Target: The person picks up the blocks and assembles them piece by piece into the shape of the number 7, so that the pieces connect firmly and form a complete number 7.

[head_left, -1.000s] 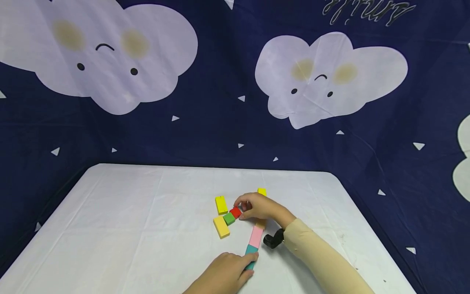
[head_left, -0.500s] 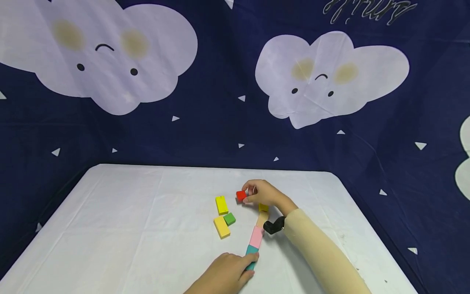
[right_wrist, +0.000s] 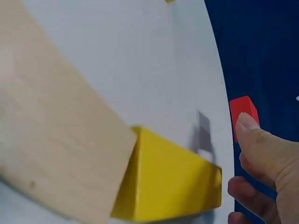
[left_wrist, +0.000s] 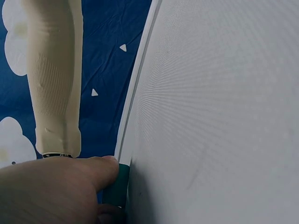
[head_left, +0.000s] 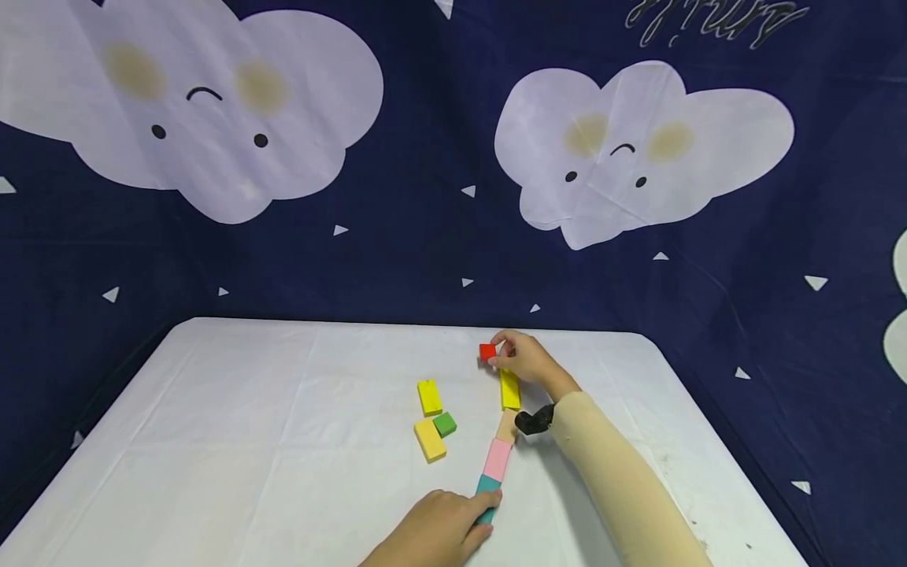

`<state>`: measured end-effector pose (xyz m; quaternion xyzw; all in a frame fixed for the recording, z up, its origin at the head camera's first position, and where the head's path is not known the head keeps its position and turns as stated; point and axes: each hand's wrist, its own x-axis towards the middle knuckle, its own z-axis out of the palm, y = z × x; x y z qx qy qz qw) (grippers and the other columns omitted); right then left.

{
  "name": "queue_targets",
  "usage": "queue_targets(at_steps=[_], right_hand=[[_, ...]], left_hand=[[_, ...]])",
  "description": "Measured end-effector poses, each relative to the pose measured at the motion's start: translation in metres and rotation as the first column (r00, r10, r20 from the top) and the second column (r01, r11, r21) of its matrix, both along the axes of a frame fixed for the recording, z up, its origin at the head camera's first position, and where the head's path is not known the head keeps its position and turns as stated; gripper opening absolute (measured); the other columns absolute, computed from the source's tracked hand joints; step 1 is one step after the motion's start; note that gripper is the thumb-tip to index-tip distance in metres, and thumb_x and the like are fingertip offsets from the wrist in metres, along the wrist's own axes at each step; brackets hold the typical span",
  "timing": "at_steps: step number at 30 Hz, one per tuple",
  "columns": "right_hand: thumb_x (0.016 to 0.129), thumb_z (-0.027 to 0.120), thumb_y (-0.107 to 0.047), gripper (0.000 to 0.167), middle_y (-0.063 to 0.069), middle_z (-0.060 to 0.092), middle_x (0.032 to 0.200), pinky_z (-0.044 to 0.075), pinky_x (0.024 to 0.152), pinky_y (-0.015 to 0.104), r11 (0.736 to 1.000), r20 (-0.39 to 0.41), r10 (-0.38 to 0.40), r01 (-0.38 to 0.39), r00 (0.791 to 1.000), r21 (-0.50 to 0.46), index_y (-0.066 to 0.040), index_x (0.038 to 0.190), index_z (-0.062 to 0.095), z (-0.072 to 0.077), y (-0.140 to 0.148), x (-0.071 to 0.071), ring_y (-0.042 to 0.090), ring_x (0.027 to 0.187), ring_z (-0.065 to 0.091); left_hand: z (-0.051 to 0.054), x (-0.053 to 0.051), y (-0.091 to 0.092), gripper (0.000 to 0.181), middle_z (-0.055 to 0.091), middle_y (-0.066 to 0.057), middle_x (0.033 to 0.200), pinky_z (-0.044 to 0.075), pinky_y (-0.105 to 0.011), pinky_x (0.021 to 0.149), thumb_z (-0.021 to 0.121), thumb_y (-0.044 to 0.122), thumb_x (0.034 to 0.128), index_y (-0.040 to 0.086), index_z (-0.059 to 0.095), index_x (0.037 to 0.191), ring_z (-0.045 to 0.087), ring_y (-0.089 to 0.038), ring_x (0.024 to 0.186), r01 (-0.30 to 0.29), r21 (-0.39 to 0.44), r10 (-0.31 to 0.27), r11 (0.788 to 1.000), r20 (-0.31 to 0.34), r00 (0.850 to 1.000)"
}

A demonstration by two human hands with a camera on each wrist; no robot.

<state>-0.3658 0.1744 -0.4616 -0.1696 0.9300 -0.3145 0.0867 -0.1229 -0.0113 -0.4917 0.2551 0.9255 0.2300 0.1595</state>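
Observation:
In the head view my right hand (head_left: 527, 361) pinches a small red block (head_left: 486, 352) between thumb and fingers, just past the far end of a row of blocks. The right wrist view shows the thumb (right_wrist: 254, 135) against that red block (right_wrist: 242, 109), held above the table. From far to near, the row runs yellow block (head_left: 509, 390), tan wooden block (head_left: 506, 426), pink block (head_left: 497, 460) and teal block (head_left: 487, 483). At the near end my left hand (head_left: 434, 529) grips the teal block by its sides; its fingers partly cover it.
Left of the row lie a bright yellow block (head_left: 429, 398), a paler yellow block (head_left: 430, 440) and a green block (head_left: 445, 425) touching the paler one. They rest on a white-covered table (head_left: 212, 441). A navy cloth (head_left: 411, 260) with clouds hangs behind.
My right hand has lifted the red block from beside the green one and carried it away and to the right, past the yellow block. My left hand has stayed on the teal block.

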Motion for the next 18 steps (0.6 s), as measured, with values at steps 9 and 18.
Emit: queue_targets(at_steps=[9,18], right_hand=[[0.091,0.073,-0.022,0.034,0.004,0.057,0.084,0.043,0.066,0.027,0.998,0.003,-0.044,0.043,0.999,0.053,-0.008,0.120,0.061,-0.006,0.010,-0.004,0.016,0.072,0.051],[0.093,0.071,-0.025,0.034,0.003,0.054,0.087,0.041,0.061,0.024,0.997,0.101,-0.073,0.072,0.992,0.011,-0.009,0.120,0.060,-0.013,0.019,-0.008,0.015,0.072,0.049]], left_hand=[[0.001,0.000,0.001,0.040,0.072,0.014,0.100,0.052,-0.032,0.083,0.061,0.043,0.0964,0.035,0.057,0.135,0.058,0.002,0.075,-0.011,-0.009,0.011,1.000,0.006,1.000],[0.000,0.000,0.001,0.040,0.072,0.015,0.101,0.052,-0.031,0.083,0.060,0.043,0.0970,0.036,0.055,0.136,0.055,0.003,0.073,-0.008,-0.005,0.008,1.000,0.021,1.000]])
